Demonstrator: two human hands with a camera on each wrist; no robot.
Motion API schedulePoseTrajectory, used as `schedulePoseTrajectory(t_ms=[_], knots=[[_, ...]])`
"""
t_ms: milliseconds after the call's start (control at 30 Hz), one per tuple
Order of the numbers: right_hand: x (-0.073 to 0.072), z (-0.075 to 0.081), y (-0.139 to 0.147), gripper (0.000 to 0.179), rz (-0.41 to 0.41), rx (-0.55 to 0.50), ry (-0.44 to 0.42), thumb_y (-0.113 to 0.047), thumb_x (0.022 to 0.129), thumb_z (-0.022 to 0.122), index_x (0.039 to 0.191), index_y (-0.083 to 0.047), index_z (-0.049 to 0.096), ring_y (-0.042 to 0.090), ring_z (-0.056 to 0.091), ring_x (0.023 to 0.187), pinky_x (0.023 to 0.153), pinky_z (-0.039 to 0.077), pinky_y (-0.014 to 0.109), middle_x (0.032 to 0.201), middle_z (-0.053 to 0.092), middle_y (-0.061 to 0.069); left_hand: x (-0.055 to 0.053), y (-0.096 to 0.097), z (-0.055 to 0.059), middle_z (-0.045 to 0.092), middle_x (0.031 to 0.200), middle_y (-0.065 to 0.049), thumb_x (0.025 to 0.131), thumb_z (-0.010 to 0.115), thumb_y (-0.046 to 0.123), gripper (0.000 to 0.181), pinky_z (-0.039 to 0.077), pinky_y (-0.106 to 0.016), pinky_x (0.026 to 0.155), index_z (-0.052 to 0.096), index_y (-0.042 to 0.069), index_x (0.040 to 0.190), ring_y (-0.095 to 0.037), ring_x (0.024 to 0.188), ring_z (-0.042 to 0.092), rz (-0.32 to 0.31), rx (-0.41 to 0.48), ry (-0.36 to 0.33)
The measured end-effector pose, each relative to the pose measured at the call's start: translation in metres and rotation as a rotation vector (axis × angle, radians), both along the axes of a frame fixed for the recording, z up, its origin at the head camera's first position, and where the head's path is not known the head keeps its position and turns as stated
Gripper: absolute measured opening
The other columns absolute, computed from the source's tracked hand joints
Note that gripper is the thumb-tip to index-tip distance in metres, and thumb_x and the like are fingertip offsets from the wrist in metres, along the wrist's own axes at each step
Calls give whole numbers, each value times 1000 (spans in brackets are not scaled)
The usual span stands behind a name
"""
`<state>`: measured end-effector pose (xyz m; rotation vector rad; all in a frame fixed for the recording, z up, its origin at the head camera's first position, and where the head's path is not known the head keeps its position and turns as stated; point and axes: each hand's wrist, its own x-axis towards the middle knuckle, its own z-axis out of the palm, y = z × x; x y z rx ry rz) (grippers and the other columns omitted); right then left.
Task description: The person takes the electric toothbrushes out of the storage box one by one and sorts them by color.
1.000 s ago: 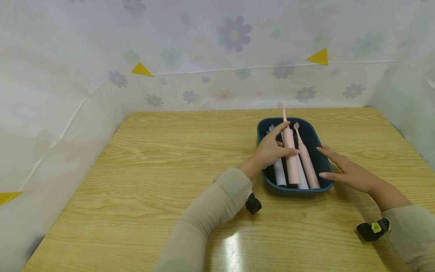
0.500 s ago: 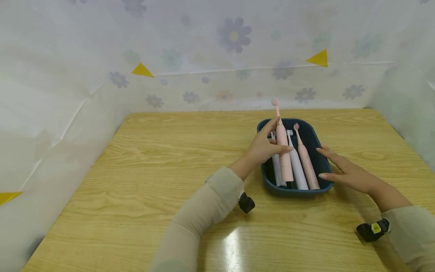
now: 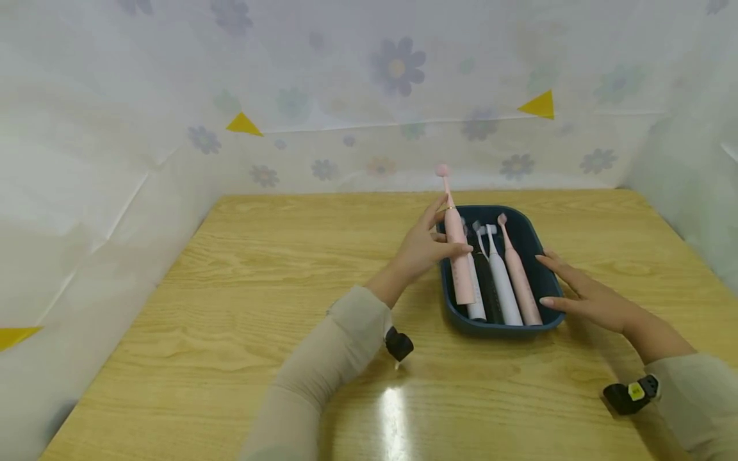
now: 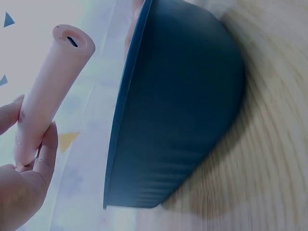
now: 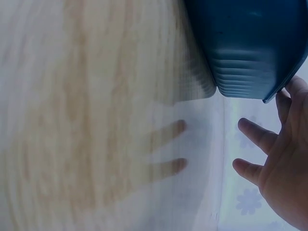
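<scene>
My left hand [image 3: 416, 250] pinches a pink electric toothbrush [image 3: 459, 259] by its handle, thumb on one side and fingers on the other. In the head view the toothbrush overlaps the left rim of a dark blue bin [image 3: 501, 332], head pointing up and away. The left wrist view shows the handle's round base [image 4: 73, 41] raised beyond the bin's rim. Inside the bin lie a second pink toothbrush [image 3: 523, 285], white toothbrushes [image 3: 504, 282] and a black one [image 3: 488, 282]. My right hand [image 3: 596, 298] rests on the bin's right rim with thumb and index finger, other fingers extended outside.
The bin stands on a wood-grain table [image 3: 277, 288], toward the right. A white flowered cloth [image 3: 346, 83] with yellow triangles hangs behind and at the sides. Black wrist cameras [image 3: 399, 344] sit below both hands.
My left hand has carried the pink toothbrush leftward, from over the bin's middle to its left rim, uncovering the black and white toothbrushes. My right hand stays at the rim.
</scene>
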<state>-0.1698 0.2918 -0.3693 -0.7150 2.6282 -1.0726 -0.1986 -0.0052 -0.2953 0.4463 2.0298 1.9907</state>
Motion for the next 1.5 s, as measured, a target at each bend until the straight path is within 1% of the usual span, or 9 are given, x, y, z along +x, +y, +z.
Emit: schedulePoseTrajectory(t_ms=[200,367,533,667,900,1100,1200,1367,1500], knots=[[0,-1,0,74,14,-18,4,-13,85,55,140,-17,6,42,-5,124,81,10,69,142,-7,14,-4,-12,-1,33,133,-2,71,68,-2,88,48,-31,70,19,29,137,-18,87,55,43,0,-19],[0,-2,-1,74,21,-23,2,-13,85,55,140,-17,6,42,-5,124,81,10,69,142,-8,14,-12,-22,-4,33,133,-2,70,68,-2,88,48,-33,71,20,30,137,-19,90,54,73,-4,-29],[-1,-2,-2,74,24,-18,5,-13,84,55,140,-16,6,43,-4,123,81,11,69,141,-8,15,-27,-33,-17,37,129,-3,70,70,0,88,48,-34,71,21,34,135,-21,91,54,91,25,-34],[-1,-1,-2,74,27,-19,10,-13,84,55,140,-16,6,42,-5,124,81,10,69,141,-7,15,-35,-42,-24,42,124,-7,69,71,2,88,48,-34,72,22,35,135,-21,92,54,116,23,-28],[-2,0,-2,74,29,-23,12,-13,84,55,140,-15,6,40,-7,124,81,10,69,141,-7,16,-43,-57,-29,47,119,-9,72,68,2,83,47,-31,75,22,28,136,-21,94,54,165,12,-30],[-1,-1,-1,74,19,-18,5,-13,84,55,140,-14,6,42,-5,123,81,10,69,141,-7,17,-48,-64,-34,48,114,-14,74,65,-2,77,45,-35,78,25,19,136,-22,96,53,195,47,-59],[1,-2,-1,74,11,-16,7,-14,84,56,140,-14,6,43,-4,123,80,10,70,141,-7,17,-52,-67,-37,49,110,-13,74,65,-2,75,46,-34,77,27,18,135,-23,95,53,210,40,-57],[0,-2,-1,74,9,-15,16,-14,84,55,140,-15,7,43,-4,123,81,10,70,141,-6,17,-60,-72,-37,48,111,-13,76,62,-4,73,46,-33,77,27,19,135,-24,97,51,241,21,-46],[-2,-3,-1,74,11,-20,18,-13,84,56,140,-14,7,43,-5,123,80,10,70,141,-6,17,-66,-75,-40,47,110,-14,76,61,-6,73,46,-33,78,27,20,135,-25,97,51,281,17,-43]])
